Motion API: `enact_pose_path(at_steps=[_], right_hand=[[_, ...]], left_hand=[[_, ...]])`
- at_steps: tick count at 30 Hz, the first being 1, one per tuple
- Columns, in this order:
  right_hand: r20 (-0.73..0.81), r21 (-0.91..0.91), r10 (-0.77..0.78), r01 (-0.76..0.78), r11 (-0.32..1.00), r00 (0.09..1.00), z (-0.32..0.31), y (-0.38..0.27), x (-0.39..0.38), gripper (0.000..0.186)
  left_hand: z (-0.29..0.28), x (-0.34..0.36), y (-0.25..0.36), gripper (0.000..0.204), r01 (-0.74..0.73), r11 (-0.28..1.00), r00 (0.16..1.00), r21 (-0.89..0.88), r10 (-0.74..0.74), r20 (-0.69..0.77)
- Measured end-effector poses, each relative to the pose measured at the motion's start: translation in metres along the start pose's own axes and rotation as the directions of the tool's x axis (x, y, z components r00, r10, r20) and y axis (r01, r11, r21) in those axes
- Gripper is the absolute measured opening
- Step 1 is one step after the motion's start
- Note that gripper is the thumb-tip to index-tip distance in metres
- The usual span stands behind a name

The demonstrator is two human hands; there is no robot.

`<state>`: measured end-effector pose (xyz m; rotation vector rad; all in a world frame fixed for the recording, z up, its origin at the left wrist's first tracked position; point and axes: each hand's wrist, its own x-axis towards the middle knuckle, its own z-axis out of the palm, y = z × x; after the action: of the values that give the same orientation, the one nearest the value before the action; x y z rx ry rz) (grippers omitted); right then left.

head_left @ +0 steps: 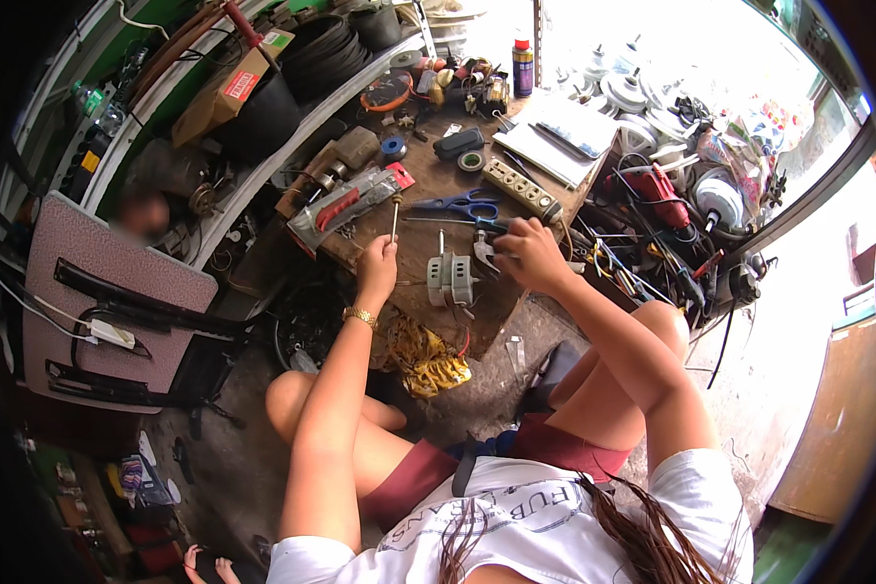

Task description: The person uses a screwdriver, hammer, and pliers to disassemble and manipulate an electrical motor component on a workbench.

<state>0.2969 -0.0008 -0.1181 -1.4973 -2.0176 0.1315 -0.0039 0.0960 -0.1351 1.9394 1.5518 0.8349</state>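
Observation:
My left hand (378, 269) is closed around a thin metal rod (396, 216), which stands upright with a brass-coloured piece at its top. My right hand (535, 253) has its fingers curled at the handle of a long, thin screwdriver (448, 221), whose shank points left. Between the hands, a grey electric motor (451, 282) sits near the front edge of the wooden table (360, 230), its shaft sticking up. Just under my right hand is a grey metal piece (484, 255), partly hidden. Blue-handled scissors (467, 204) lie behind the screwdriver.
A red-handled saw in its pack (346, 206) lies left, a power strip (522, 190) right. Farther back are tape rolls (470, 162), a notebook (555, 146) and a spray can (523, 68). Tools and a red drill (657, 195) crowd the right; a yellow plastic bag (428, 365) hangs in front.

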Motion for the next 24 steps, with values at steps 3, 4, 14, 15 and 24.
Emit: enact_pose_path(at_steps=[3, 4, 14, 15, 24], right_hand=[[-0.084, -0.097, -0.014, 0.006, 0.995, 0.996, 0.0, -0.005, 0.024, 0.023], [-0.042, -0.18, 0.011, -0.019, 0.983, 0.999, 0.004, 0.005, 0.025, 0.023], [0.133, -0.31, 0.13, -0.084, 0.947, 0.983, -0.011, 0.001, 0.051, 0.025], [0.163, -0.227, 0.18, -0.141, 0.964, 0.97, -0.022, -0.007, 0.047, 0.026], [0.417, 0.529, 0.421, -0.592, 0.608, 0.805, -0.113, -0.076, -0.105, 0.043]], left_hand=[[-0.008, -0.001, -0.018, 0.027, -0.195, 0.966, 0.981, 0.171, 0.189, 0.051], [-0.001, -0.001, -0.009, 0.029, -0.236, 0.942, 0.969, 0.238, 0.247, -0.017], [-0.006, -0.061, 0.107, 0.076, -0.219, 0.944, 0.915, 0.248, 0.11, 0.389], [-0.014, -0.061, 0.097, 0.076, -0.265, 0.95, 0.894, 0.165, 0.177, 0.412], [-0.033, -0.066, 0.066, 0.069, -0.377, 0.906, 0.802, -0.191, 0.423, 0.421]])
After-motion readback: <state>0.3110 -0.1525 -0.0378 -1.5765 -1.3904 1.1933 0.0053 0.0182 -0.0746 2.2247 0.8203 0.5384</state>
